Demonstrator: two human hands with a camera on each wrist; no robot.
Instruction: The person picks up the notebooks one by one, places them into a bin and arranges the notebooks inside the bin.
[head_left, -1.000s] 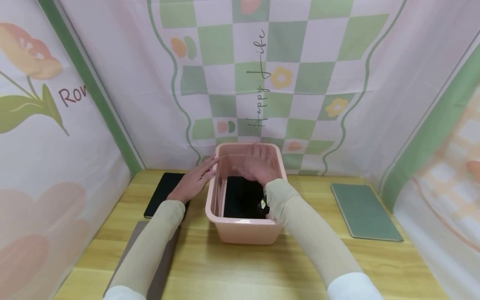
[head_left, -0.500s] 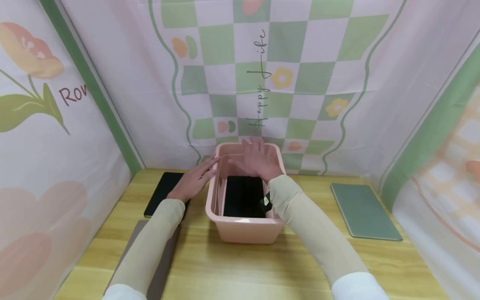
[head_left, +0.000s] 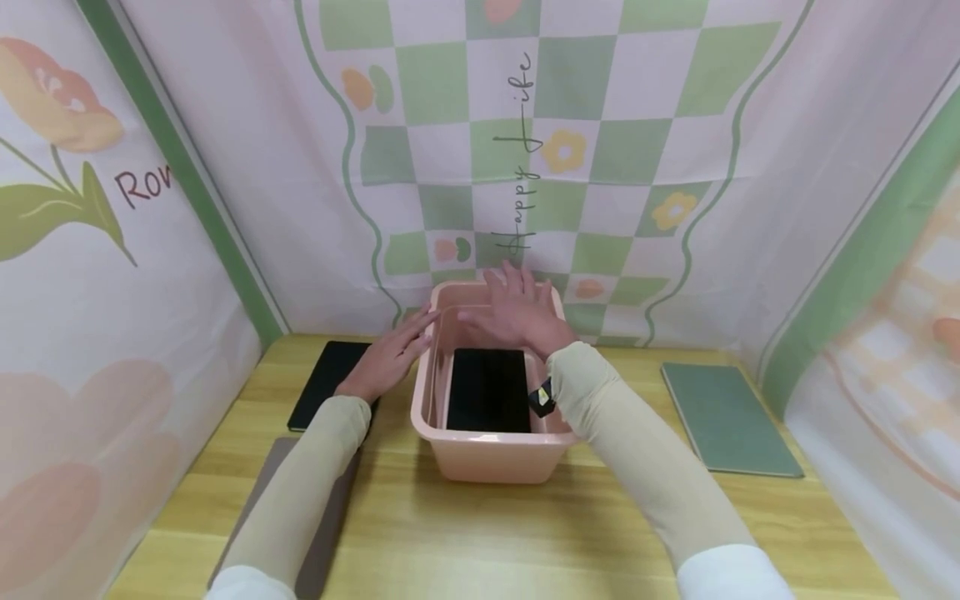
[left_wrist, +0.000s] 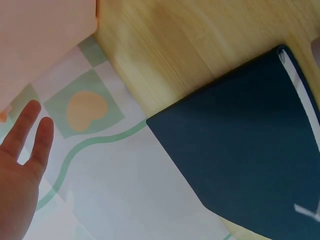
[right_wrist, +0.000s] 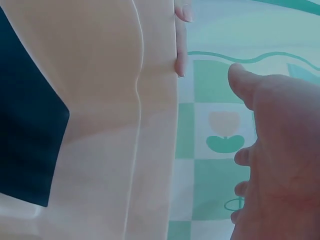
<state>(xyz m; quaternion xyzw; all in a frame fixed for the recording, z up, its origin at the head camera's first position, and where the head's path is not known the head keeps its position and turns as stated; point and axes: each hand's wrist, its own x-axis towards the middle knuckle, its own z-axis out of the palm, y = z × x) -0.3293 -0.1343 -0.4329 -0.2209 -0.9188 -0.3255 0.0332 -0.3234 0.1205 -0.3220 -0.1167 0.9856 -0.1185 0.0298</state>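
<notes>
Your right hand (head_left: 517,317) hovers over the far end of the pink tub (head_left: 480,454), at about 12 o'clock from the tub's middle. Its fingers are spread and relaxed, and it holds nothing. The right wrist view shows the same: your palm (right_wrist: 280,165) is open, apart from the tub wall (right_wrist: 100,100). A black tablet (head_left: 489,389) lies flat on the floor of the tub, toward the near end, with your right hand above and beyond it, not touching it.

Your left hand (head_left: 390,358) is stretched out flat with straight fingers, the fingertips reaching the tub's left rim at about 10 o'clock (the left wrist view shows the fingers (left_wrist: 30,135) extended and holding nothing). Whether the tips press the rim or only lie against it, you cannot tell from here. Under your left wrist lies a second black tablet (head_left: 330,383) on the wooden table (head_left: 480,542), at 9 o'clock from the tub.

A grey pad (head_left: 322,533) lies beneath your left forearm at about 7 o'clock. A green notebook (head_left: 731,421) lies well apart at 3 o'clock, near the table's right edge.
</notes>
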